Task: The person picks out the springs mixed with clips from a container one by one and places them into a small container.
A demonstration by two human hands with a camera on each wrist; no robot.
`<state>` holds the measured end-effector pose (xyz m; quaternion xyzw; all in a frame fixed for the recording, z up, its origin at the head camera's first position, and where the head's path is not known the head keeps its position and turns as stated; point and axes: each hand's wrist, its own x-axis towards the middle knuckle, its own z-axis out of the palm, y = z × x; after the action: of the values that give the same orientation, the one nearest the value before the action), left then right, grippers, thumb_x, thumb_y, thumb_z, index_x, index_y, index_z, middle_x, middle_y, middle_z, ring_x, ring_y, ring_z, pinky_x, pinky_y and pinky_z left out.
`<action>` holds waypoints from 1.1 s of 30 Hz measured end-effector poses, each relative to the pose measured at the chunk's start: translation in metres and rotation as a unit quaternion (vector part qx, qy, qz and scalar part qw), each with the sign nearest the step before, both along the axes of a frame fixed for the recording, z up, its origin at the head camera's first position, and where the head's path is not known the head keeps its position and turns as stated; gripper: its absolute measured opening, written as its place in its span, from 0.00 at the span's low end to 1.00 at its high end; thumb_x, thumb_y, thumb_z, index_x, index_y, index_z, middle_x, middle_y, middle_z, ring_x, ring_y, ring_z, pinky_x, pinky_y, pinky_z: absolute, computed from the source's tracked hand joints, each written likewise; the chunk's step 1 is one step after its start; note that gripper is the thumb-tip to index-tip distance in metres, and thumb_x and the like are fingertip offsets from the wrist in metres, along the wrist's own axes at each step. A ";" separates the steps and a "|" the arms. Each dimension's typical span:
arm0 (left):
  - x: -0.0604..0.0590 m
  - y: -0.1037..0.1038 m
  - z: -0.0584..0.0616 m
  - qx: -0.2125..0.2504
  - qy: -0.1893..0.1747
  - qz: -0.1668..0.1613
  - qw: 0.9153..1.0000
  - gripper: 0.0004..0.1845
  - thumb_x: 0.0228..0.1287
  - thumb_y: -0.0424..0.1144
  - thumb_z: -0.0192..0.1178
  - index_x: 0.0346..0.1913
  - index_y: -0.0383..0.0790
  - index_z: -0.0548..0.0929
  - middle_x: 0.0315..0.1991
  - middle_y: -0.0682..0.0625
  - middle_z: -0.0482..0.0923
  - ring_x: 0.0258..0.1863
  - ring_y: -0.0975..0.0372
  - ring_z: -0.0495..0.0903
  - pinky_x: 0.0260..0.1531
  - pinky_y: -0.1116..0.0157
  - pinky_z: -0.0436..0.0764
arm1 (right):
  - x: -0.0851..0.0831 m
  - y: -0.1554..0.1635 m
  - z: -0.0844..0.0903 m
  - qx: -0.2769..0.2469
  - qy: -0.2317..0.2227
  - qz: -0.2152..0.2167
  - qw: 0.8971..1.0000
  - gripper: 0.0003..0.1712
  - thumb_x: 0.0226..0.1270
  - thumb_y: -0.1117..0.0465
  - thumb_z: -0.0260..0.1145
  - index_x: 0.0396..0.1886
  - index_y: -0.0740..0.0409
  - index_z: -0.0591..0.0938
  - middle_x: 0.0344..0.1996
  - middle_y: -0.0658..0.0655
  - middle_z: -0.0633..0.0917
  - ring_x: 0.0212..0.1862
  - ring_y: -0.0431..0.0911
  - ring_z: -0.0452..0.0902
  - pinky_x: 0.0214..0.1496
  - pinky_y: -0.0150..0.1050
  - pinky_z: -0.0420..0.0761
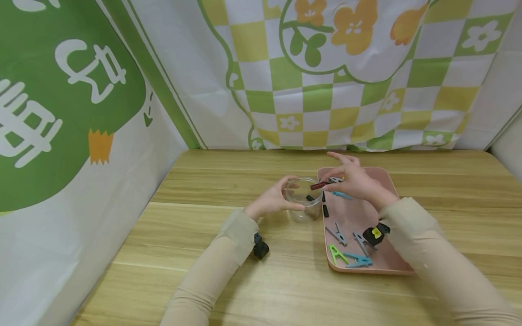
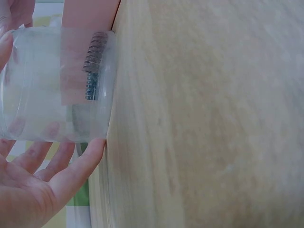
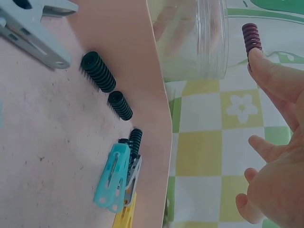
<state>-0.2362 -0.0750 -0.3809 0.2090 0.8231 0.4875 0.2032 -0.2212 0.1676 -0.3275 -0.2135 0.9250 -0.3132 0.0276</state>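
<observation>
From the head view, the left hand (image 1: 272,199) wraps its grip around a clear jar (image 1: 303,199) standing on the table (image 1: 285,280), just beside the pink tray (image 1: 383,267). The right hand (image 1: 355,181) pinches a dark red spring (image 1: 320,184) over the jar's mouth. The spring looks light and small, stiff along its coils, likely to roll if dropped; its end suits a fingertip pinch.

From the left wrist view, fingers (image 2: 76,166) curl under the jar (image 2: 57,85), which looks smooth, light and maybe slippery; a spring shows through its wall.

From the right wrist view, the spring (image 3: 251,40) sits at the fingertips, beyond the grip; green springs (image 3: 98,71) and clothes pegs (image 3: 116,178) lie on the tray (image 3: 57,152).
</observation>
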 end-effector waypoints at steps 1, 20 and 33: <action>0.000 0.000 0.000 0.000 0.000 0.000 1.000 0.43 0.55 0.40 0.70 0.71 0.49 0.57 0.68 0.46 0.64 0.63 0.51 0.67 0.58 0.52 0.71 | 0.000 0.000 0.000 0.000 -0.001 0.000 1.000 0.09 0.59 0.62 0.70 0.39 0.58 0.87 0.74 0.64 0.50 0.69 0.71 0.35 0.61 0.71 0.48; 0.000 0.001 -0.002 0.011 -0.001 0.001 1.000 0.43 0.55 0.37 0.70 0.71 0.48 0.57 0.68 0.43 0.64 0.63 0.51 0.67 0.57 0.52 0.71 | 0.000 -0.008 0.001 0.002 -0.014 0.013 1.000 0.12 0.61 0.60 0.68 0.44 0.57 0.86 0.74 0.64 0.49 0.70 0.71 0.35 0.62 0.72 0.44; 0.001 0.000 0.000 -0.001 0.003 0.005 1.000 0.43 0.55 0.39 0.70 0.71 0.49 0.57 0.67 0.46 0.64 0.64 0.51 0.65 0.60 0.50 0.69 | -0.002 -0.006 0.003 -0.024 -0.049 0.014 0.998 0.21 0.67 0.58 0.63 0.57 0.61 0.78 0.70 0.66 0.61 0.72 0.66 0.30 0.66 0.68 0.38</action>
<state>-0.2357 -0.0749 -0.3814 0.2063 0.8249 0.4871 0.1990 -0.2228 0.1611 -0.3242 -0.2119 0.9114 -0.3454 0.0721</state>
